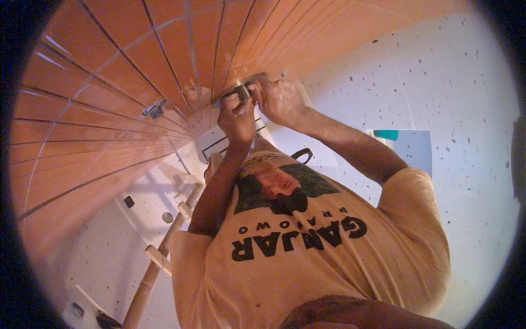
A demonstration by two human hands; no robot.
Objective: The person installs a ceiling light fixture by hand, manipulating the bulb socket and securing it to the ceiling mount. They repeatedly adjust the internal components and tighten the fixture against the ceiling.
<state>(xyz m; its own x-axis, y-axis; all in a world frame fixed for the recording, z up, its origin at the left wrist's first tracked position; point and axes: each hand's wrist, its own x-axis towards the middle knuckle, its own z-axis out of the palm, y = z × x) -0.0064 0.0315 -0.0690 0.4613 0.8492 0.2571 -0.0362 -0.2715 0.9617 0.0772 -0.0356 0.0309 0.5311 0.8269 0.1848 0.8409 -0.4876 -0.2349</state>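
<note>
- Both hands, left hand (pixel 236 118) and right hand (pixel 279 98), pinch 1 round metal-rimmed fitting (pixel 239 88) pressed against the orange panelled ceiling (pixel 126 82).
- Loose fingers could drop it.
- The bamboo ladder (pixel 159 257) below might shift under the person.

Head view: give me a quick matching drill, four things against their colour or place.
Things:
1. Tiled wall
2. Metal ring
3. Pole
4. Shirt

Colour or place:
A. pale yellow with dark print
B. orange with dark joints
C. wooden, lower left
D. between left hand and right hand, against the tiles

Pairs: 1-B, 2-D, 3-C, 4-A
</note>
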